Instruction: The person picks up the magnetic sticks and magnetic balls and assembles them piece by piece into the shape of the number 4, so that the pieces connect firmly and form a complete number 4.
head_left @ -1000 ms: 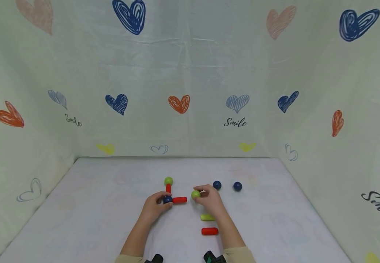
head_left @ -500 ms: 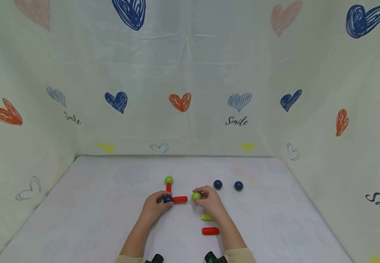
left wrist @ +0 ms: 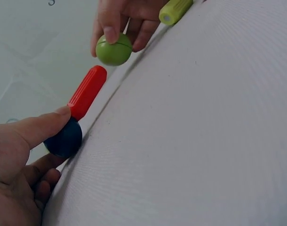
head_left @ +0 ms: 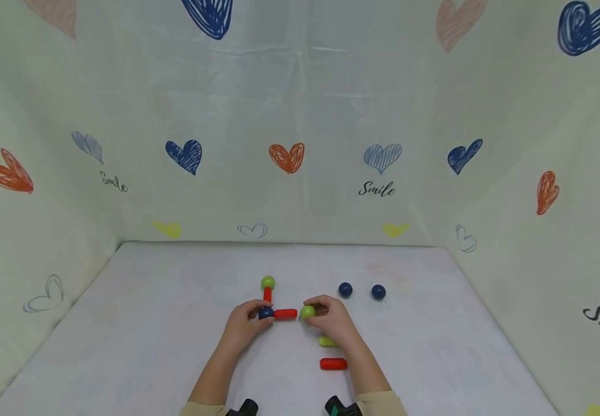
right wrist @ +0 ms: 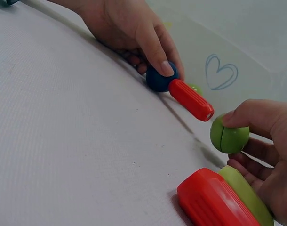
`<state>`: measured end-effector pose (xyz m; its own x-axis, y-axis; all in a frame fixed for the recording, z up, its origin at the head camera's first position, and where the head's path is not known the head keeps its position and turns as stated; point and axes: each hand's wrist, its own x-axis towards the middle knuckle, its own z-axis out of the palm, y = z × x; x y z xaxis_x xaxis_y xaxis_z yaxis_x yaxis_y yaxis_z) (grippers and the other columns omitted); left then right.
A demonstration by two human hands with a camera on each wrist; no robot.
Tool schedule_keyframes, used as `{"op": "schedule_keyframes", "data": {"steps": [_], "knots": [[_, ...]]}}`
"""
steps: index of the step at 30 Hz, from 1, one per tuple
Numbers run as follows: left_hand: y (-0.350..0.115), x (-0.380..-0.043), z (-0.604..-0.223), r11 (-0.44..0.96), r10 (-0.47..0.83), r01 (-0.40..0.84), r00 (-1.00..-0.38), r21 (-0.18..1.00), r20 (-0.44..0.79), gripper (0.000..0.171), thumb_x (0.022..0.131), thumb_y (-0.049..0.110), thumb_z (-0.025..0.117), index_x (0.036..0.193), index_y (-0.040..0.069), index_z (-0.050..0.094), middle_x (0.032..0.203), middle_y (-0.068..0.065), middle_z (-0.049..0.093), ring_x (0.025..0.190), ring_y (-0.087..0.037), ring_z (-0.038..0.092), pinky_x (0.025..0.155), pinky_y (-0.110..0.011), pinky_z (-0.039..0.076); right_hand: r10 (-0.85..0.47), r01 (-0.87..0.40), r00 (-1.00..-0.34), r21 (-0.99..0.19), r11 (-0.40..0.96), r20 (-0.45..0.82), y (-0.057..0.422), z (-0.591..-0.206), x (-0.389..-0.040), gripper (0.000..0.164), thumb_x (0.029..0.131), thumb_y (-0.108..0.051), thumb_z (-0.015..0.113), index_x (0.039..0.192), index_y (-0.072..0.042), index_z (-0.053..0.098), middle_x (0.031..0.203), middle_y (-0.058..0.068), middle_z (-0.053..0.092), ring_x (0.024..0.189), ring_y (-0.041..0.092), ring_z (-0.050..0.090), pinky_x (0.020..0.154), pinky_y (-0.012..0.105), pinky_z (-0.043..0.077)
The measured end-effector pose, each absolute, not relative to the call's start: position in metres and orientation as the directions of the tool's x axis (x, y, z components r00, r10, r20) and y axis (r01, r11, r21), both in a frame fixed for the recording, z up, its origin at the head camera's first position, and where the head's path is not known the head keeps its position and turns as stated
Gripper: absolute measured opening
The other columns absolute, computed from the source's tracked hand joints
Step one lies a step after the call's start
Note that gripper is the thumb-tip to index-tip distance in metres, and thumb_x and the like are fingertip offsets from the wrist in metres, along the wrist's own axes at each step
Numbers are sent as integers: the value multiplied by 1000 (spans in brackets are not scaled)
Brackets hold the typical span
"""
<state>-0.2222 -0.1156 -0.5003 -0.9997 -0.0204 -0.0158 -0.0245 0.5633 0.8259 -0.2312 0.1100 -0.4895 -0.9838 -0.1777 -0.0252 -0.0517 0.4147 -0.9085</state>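
My left hand (head_left: 244, 323) pinches a dark blue ball (left wrist: 64, 139) between thumb and fingers. From that ball one red rod (head_left: 285, 314) points right, and a second red rod (head_left: 267, 294) runs away from me to a green ball (head_left: 267, 282) at its far end. In my right hand (head_left: 332, 318) another green ball (right wrist: 229, 134) is pinched by thumb and fingertips. This ball hangs a short gap from the free end of the right-pointing rod, as both wrist views show.
Two loose dark blue balls, a nearer-to-hand ball (head_left: 345, 289) and a farther-right ball (head_left: 378, 292), lie beyond my right hand. A yellow-green rod (head_left: 328, 341) and a loose red rod (head_left: 333, 364) lie beside my right forearm on the white table (head_left: 149, 346).
My right hand has brought its green ball slightly lower and a little closer to the red rod's end. The left hand keeps its grip on the blue ball. The head view has tilted slightly.
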Motion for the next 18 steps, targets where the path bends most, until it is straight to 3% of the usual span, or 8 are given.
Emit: {"op": "schedule_keyframes", "data": {"steps": [18], "knots": [[-120, -222, -499, 554, 35, 26, -999, 832, 8, 32, 81, 16, 80, 111, 13, 72, 116, -11, 63, 101, -28, 54, 88, -47, 50, -205, -46, -978, -908, 416, -44, 109, -489, -232, 27, 79, -8, 80, 105, -10, 73, 96, 2, 64, 86, 19, 61, 77, 33, 54]]}}
